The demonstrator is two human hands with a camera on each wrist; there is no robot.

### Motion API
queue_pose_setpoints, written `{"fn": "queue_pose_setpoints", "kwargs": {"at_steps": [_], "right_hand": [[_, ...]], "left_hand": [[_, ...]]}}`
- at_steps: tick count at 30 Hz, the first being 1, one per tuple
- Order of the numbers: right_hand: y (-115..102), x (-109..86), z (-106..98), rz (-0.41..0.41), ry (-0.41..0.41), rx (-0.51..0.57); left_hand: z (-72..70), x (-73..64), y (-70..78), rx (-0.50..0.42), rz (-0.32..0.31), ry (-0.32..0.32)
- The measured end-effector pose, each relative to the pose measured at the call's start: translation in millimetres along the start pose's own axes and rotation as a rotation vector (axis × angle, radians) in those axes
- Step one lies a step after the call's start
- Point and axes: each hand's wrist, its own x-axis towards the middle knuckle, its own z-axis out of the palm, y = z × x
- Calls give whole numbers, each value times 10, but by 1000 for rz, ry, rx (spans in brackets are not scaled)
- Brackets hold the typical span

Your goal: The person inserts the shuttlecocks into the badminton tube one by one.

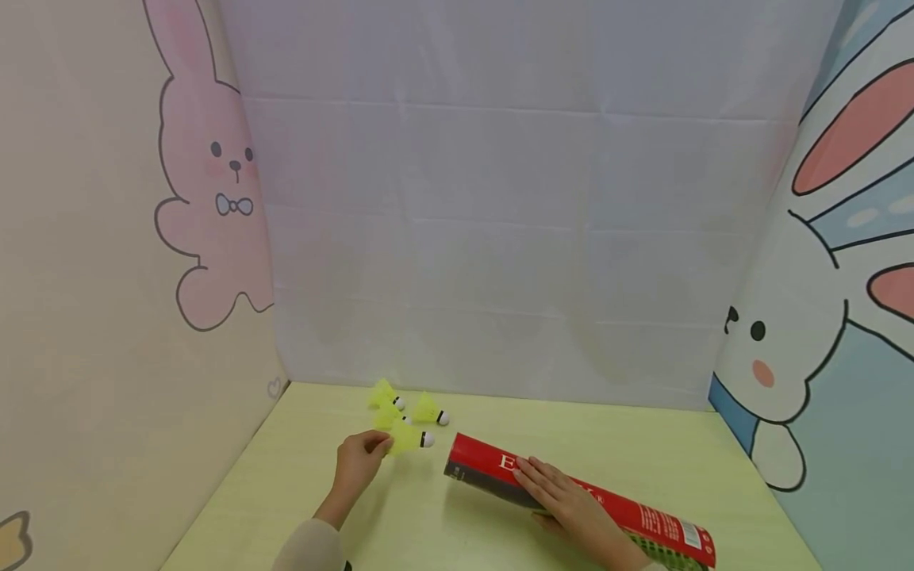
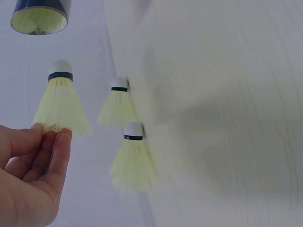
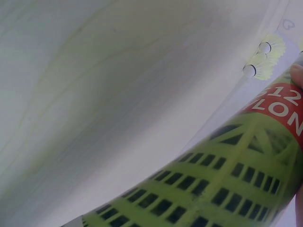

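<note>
My left hand [image 1: 357, 468] pinches a yellow shuttlecock [image 1: 404, 438] by the rim of its skirt, its white cork pointing right. In the left wrist view, the thumb and fingertips hold that shuttlecock [image 2: 60, 104] from below, with the open mouth of the tube [image 2: 40, 20] beyond its cork. My right hand [image 1: 571, 503] holds a long red, black and green shuttlecock tube [image 1: 481, 464] around its middle, fingers laid over the top. The tube slants, its mouth towards the held shuttlecock. Only the edge of the right hand [image 3: 297, 75] shows in the right wrist view.
Three more yellow shuttlecocks lie on the pale table [image 1: 614, 436] behind the left hand: one at the back [image 1: 384, 394], one just in front of it [image 1: 389, 416], one to the right [image 1: 428, 409]. A white sheet [image 1: 500, 238] hangs behind; rabbit-printed walls flank the table.
</note>
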Motion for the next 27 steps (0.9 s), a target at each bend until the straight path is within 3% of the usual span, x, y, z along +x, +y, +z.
{"fn": "queue_pose_setpoints", "kwargs": {"at_steps": [11,17,27], "right_hand": [[11,14,22,-10,-13,-1],[14,32,23,-1,-15,2],[19,38,39,-22,-4,5]], "left_hand": [[-41,-112,269,-44,-20,-33],[-17,-154,360,-68,33,-69],[71,-191,439,-115,68,-128]]}}
